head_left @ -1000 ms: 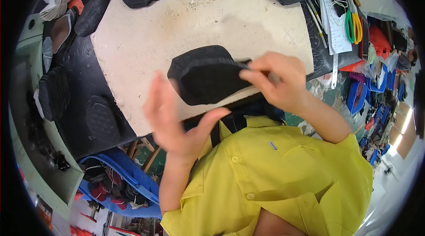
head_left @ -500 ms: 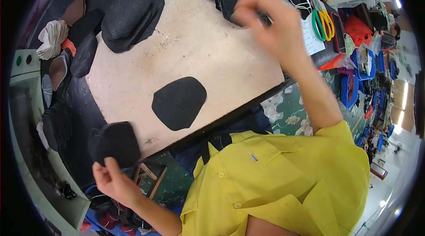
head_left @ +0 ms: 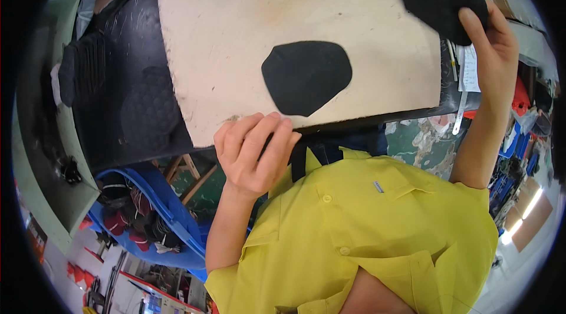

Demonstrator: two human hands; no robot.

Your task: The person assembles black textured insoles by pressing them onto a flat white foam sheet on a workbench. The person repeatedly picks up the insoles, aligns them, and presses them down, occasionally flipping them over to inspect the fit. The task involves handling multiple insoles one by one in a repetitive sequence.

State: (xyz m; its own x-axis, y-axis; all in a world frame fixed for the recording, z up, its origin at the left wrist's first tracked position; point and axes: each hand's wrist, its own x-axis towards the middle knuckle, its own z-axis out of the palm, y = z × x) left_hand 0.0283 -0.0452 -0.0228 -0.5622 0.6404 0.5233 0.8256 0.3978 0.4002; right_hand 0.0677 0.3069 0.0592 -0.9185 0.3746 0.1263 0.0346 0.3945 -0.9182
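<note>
A rounded black fabric piece (head_left: 306, 77) lies flat on the pale board (head_left: 218, 60), near its front edge. My left hand (head_left: 253, 155) is at that edge just below the piece, fingers loosely bent and slightly apart, with nothing visible in them. At the far right, my right hand (head_left: 497, 43) pinches a black textured fabric piece (head_left: 443, 0) between thumb and fingers. The stack of black pieces behind it is mostly hidden. Another black piece with a bumpy surface (head_left: 150, 107) lies on the dark table, left of the board.
A row of black pieces (head_left: 84, 69) stands at the left beside a pale green machine frame (head_left: 53, 137). Below the table edge is a blue bin (head_left: 177, 225) with dark and maroon bundles. Written paper (head_left: 469, 69) and a metal ruler (head_left: 460, 114) lie at the right.
My left hand has let go of a black piece, left on the dark table, and moved right to the board's edge. My right hand now holds a piece. The view has shifted.
</note>
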